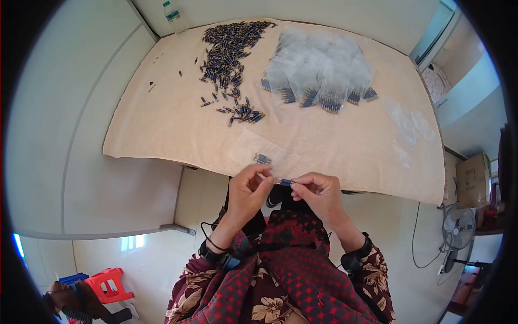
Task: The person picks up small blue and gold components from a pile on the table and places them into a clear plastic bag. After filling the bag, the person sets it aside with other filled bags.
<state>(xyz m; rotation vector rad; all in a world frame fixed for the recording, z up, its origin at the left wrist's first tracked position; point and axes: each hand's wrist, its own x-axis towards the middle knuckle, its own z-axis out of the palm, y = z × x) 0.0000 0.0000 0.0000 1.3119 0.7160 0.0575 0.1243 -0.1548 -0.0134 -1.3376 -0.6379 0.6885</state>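
Note:
My left hand [248,193] and my right hand [321,195] meet at the table's front edge, fingers closed in a pinch. Between them, a few small blue cylinders with brass-coloured ends [285,182] lie side by side, gripped at their two ends. Just beyond my left fingertips, a clear plastic bag [242,144] lies flat, with several similar cylinders [263,158] at its near end. A small loose group of cylinders [245,115] is farther up the cloth, below a large heap of them [226,51].
Filled clear bags [324,65] are piled at the back right, with flat plastic bags [413,132] at the right side. A water bottle [174,19] stands at the back left corner. On the floor are a fan [458,227] and a red stool [109,285].

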